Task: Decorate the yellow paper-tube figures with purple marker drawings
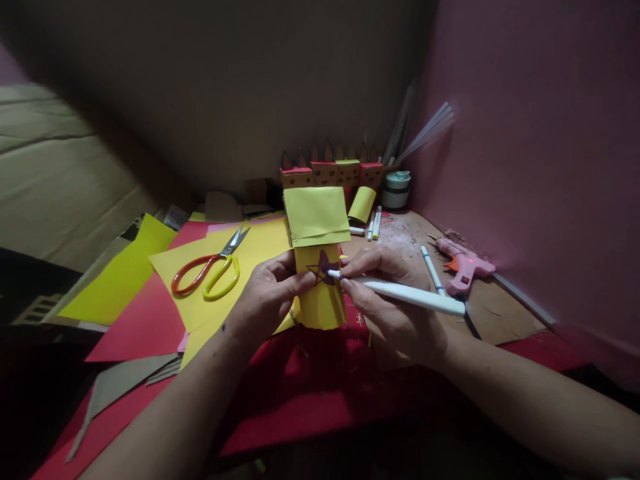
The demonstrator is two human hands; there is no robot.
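Note:
My left hand [273,290] grips the left side of a yellow paper figure [320,312], its thumb pressed on the front. The figure has a boxy upper part with a yellow flap and a rounded lower part. A dark purple star [329,268], partly coloured in, is drawn on the lower part. In my right hand [385,293] is a white marker [410,295], held like a pen with its tip touching the star. Behind the figure stands a row of cardboard figures [325,175] with drawn faces and pointed ears.
Scissors [225,263] with red and yellow handles lie on yellow paper sheets [255,243] at left. Red paper [145,313] lies beneath. At right are a pink glue gun [467,267], a capped marker [433,270], a lidded container [396,190] and a yellow paper roll [363,205].

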